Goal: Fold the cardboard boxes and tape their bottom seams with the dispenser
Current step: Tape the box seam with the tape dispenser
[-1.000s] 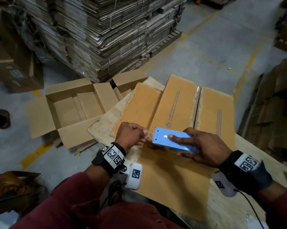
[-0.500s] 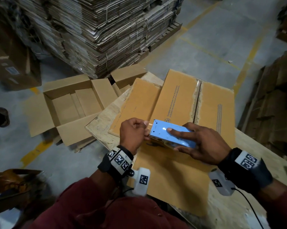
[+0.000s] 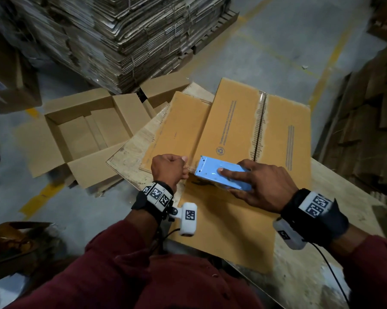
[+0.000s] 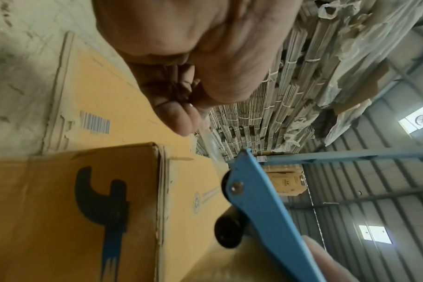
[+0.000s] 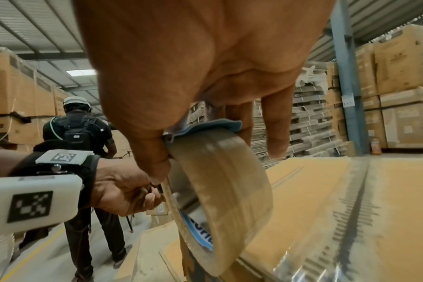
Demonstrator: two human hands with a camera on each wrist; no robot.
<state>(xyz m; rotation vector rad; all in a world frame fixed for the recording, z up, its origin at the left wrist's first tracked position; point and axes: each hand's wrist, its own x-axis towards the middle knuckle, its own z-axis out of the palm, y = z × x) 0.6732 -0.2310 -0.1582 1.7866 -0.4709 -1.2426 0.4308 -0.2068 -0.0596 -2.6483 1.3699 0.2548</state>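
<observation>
Two hands are meeting over the near edge of a folded cardboard box (image 3: 244, 130) that is lying bottom-up on a pale, scuffed wooden table (image 3: 335, 259). At far left, an open box (image 3: 81, 132) of plain brown corrugated board is sitting on the grey concrete floor with its flaps splayed outward. Next to the right, the left hand (image 3: 168, 170) is curling into a tight fist, thumb and fingers (image 4: 181, 122) pressing together on the free end of the clear tape (image 4: 211, 147), which is stretching as a thin glossy strip toward the dispenser. The tape dispenser (image 3: 221, 176), a flat-sided tool of smooth light-blue painted metal with a dark roller at its nose, is hovering just off the box's near edge. The right hand (image 3: 264, 186) is clamping it: the forefinger is lying straight along the blue top plate, while the thumb and the other fingers are wrapping round the sides, against the tan roll of tape (image 5: 220, 200), a broad shiny ring with a blue-printed core. On the box beneath, a strip of transparent tape is already lying along the centre seam (image 3: 258, 128), bordered by rough, torn-looking paper edges. Behind, bundled flat cardboard sheets (image 3: 121, 30) are towering in a ragged stack.
</observation>
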